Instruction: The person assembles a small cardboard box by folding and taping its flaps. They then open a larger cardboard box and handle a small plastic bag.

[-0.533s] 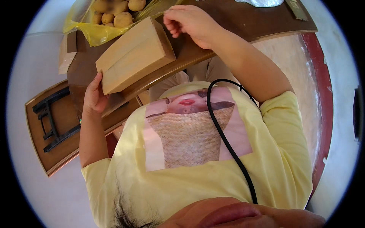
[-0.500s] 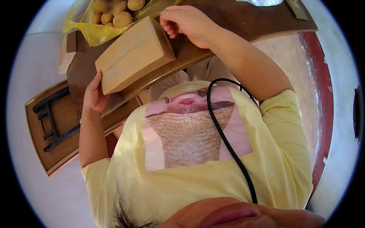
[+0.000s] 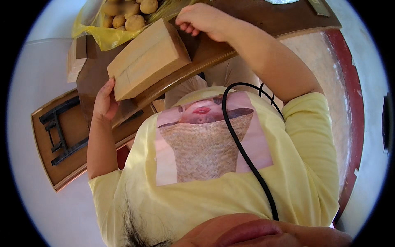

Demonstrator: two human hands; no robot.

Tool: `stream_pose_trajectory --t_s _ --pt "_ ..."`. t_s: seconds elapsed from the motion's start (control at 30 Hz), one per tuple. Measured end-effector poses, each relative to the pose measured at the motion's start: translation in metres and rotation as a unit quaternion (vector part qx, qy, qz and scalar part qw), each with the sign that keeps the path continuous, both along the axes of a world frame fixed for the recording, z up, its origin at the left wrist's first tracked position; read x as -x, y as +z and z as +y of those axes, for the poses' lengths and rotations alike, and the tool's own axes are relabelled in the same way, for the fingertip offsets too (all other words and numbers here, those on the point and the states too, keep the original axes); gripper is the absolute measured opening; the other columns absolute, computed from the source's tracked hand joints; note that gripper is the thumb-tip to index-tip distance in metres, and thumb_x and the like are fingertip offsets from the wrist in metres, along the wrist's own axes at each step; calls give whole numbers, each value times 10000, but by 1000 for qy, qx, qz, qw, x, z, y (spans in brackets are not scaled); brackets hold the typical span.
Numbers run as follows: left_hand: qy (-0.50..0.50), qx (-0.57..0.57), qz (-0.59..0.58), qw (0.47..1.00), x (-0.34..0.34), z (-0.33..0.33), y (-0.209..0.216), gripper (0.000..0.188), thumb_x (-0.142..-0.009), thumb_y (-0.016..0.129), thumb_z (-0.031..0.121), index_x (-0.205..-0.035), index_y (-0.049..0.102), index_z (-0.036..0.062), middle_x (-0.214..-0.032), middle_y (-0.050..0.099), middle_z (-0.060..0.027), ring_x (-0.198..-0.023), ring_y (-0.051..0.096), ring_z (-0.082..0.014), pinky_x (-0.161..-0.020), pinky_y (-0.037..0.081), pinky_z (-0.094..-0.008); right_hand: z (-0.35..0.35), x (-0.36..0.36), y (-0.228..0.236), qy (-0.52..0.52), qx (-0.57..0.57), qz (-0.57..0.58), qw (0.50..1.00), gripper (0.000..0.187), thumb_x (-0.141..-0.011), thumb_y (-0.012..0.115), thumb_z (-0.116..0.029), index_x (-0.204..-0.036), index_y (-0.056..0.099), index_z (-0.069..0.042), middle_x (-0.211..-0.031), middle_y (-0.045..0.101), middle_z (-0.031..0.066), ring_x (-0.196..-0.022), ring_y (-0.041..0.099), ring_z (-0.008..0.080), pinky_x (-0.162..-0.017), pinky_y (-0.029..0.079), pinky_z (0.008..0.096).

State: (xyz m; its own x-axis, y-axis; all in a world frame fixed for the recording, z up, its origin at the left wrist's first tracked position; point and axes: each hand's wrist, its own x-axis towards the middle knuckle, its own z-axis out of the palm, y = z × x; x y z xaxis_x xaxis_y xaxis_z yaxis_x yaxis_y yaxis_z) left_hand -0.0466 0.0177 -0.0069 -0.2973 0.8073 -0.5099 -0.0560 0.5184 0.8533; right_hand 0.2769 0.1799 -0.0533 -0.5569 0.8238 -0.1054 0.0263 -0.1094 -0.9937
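A closed brown cardboard box lies tilted on the near edge of the dark brown table, a seam running along its top. My left hand grips its near left corner, thumb up against the side and the other fingers mostly hidden. Just past the box's far right corner is my right hand, its fingers curled in. Whatever those fingers hold, if anything, is hidden. Thin straw-like strands lie on the table beside this hand.
A yellow plastic bag of round tan potato-like items sits behind the box. Clear plastic and a flat greenish strip lie at the far right. A folding table with black legs stands at left. A black cable crosses my shirt.
My right hand has shifted slightly, with its fingers still curled. The box and my left hand appear a little farther right, along with the whole scene at left.
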Motion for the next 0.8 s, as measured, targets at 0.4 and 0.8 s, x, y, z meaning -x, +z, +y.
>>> stream_pose_trajectory --t_s 0.4,0.8 --pt "20 -61 7 998 -1 -7 -10 409 -1000 518 315 -1268 547 8 -1198 619 -61 -1102 571 -144 -950 442 -312 -71 -8 3 2 -337 -83 938 495 -894 614 -193 -1322 456 -2 -1232 520 183 -1081 543 304 -935 459 380" --pt "-171 -356 532 749 -4 -24 -16 622 -928 612 290 -1409 360 -12 -1419 390 -218 -1285 427 -318 -1069 359 -387 -66 18 38 69 -663 -241 705 566 -847 632 -430 -1256 549 -48 -1365 490 135 -1325 392 313 -1125 295 445"
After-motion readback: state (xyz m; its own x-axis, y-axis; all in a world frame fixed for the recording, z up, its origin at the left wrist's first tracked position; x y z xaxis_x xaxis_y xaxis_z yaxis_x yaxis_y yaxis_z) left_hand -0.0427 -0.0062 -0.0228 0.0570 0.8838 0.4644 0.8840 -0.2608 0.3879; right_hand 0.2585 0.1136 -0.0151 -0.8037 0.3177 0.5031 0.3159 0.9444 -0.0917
